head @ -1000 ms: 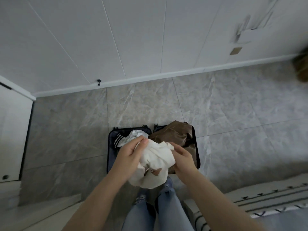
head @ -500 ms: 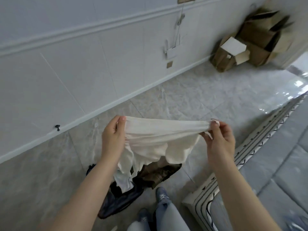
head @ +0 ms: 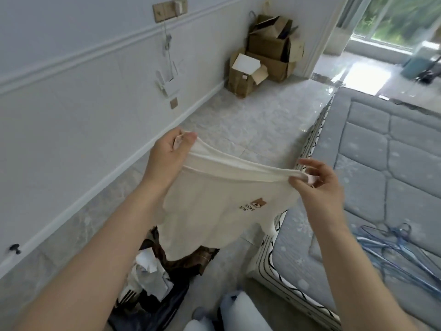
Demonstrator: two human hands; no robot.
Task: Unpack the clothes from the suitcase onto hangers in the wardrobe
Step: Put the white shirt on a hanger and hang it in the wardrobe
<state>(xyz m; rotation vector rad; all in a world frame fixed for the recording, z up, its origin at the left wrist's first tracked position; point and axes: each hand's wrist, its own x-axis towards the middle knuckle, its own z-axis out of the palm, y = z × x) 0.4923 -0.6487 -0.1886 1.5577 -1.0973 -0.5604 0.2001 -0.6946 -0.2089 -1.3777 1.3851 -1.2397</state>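
A cream T-shirt with a small bear print hangs spread out in front of me. My left hand pinches one top corner and my right hand pinches the other, so its top edge is stretched taut between them. Below it on the floor lies the open dark suitcase, holding a white striped garment and a brown garment. Several blue wire hangers lie on the mattress to my right. No wardrobe is visible.
A grey quilted mattress fills the right side. Cardboard boxes are stacked in the far corner by the white panelled wall. Marble floor tiles run between wall and mattress. My jeans-clad legs show at the bottom.
I have lifted the bunched shirt out of the suitcase and pulled it wide between both hands. My view has swung right and up, bringing the mattress, hangers and boxes into sight.
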